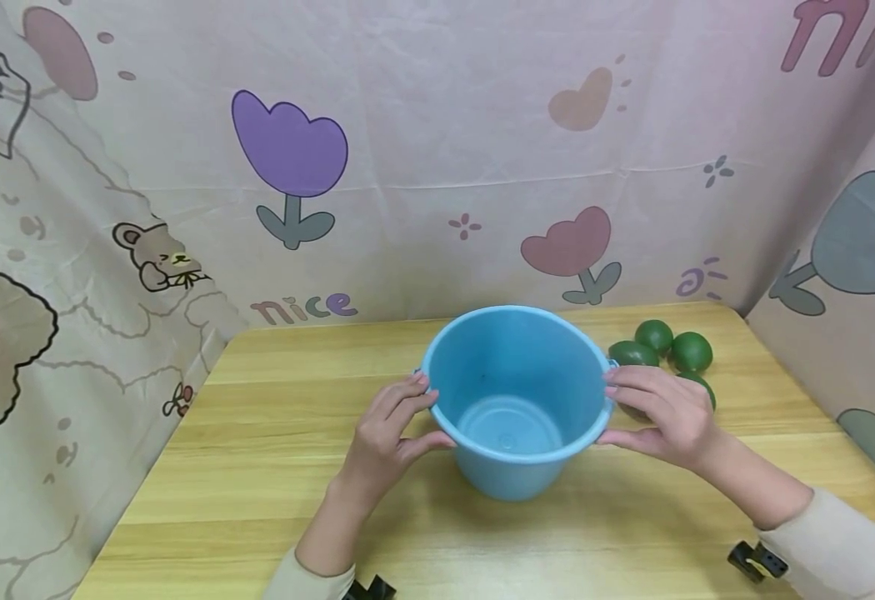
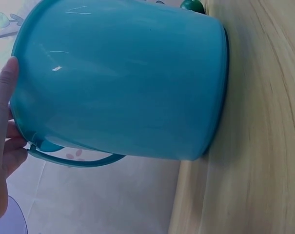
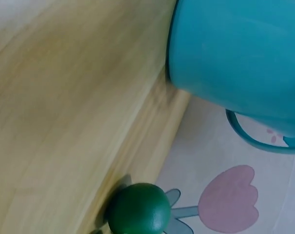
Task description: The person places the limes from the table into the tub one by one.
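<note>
A light blue plastic bucket [image 1: 512,479] stands upright on the wooden table, its open top showing a bare inside. My left hand [image 1: 385,433] grips the rim at the left, fingertips over the edge and thumb on the near outer side. Across from it, my right hand [image 1: 670,412] holds the right side of the rim in the same manner. In the left wrist view the handle [image 2: 79,161] hangs down the far side of the bucket [image 2: 123,78]. The right wrist view shows the bucket wall [image 3: 235,53], with my right hand outside that frame.
Several dark green, round to oval fruits [image 1: 653,336] lie right of the bucket, partly hidden behind my right hand. One green fruit [image 3: 140,209] shows in the right wrist view. A printed cloth [image 1: 422,167] hangs along the back and sides of the table [image 1: 257,467].
</note>
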Demonstrator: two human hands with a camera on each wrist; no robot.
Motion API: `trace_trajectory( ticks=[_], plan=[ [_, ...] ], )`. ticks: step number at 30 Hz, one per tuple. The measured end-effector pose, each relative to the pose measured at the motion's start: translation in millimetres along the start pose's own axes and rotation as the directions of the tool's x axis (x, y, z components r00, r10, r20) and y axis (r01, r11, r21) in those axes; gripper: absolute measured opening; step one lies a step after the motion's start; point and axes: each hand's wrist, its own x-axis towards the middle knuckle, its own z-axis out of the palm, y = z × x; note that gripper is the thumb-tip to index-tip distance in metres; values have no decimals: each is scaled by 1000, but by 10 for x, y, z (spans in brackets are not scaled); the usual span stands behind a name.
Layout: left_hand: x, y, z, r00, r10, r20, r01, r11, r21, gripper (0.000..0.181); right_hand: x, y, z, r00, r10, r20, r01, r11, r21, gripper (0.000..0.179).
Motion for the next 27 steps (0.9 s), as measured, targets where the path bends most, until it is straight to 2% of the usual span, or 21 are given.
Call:
trace_trajectory(
  ticks=[7,15,20,27],
  plan=[
    [13,-11,-1,1000,13,9,-13,1000,8,53,2,95,-62,1000,-12,4,12,1000,-4,55],
    [17,-5,-11,1000,21,17,-22,1000,13,53,-113,183,-162,999,25,47,-23,999,-41,60],
    [16,-4,-24,999,4,33,-5,1000,17,54,-136,154,-199,991,103,83,-101,995,-24,61],
    [6,-14,-30,999,1,44,-2,1000,20,53,-196,176,-258,963,199,182,-208,978,27,61]
  ],
)
